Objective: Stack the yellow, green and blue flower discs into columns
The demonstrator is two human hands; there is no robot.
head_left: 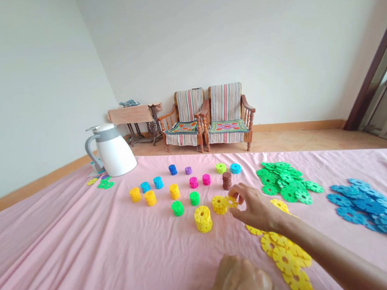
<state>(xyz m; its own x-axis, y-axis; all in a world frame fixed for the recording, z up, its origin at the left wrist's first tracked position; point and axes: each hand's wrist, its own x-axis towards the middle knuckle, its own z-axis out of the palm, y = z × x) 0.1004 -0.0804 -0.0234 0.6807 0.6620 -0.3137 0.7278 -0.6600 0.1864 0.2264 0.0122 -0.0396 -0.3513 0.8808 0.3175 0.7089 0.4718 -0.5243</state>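
My right hand (256, 208) pinches a yellow notched plastic disc (232, 201) between thumb and fingers. That disc is at the right edge of a short stack of yellow discs (218, 204); whether it touches the stack is unclear. A taller yellow stack (203, 219) stands to the left and nearer to me. Under my right forearm spreads a loose pile of yellow discs (285, 258). At the bottom edge, my left hand (242, 282) is curled into a fist, knuckles up, and anything inside it is hidden.
Several small stacks stand on the pink cloth (104, 254), among them a brown one (226, 181) and a green one (177, 208). Loose green discs (286, 180) and blue discs (381, 211) lie right. A white jug (115, 152) stands back left. Two chairs (226, 112) are beyond.
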